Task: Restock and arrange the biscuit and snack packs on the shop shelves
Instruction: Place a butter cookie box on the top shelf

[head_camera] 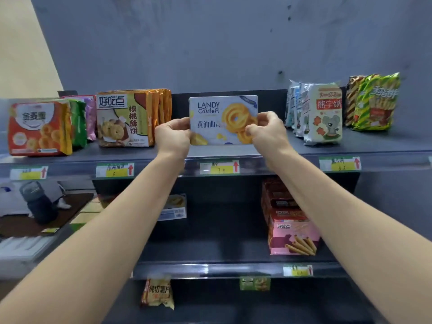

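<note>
White flat rectangular biscuit box (223, 120) pinched upright by left hand (174, 134), right hand (266, 130).

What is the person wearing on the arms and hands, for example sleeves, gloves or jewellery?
Nothing worn shows. The left forearm and right forearm are bare up to the frame edge, with no sleeve in view. The left hand and right hand have no gloves, and no ring, watch or bracelet is visible.
</note>
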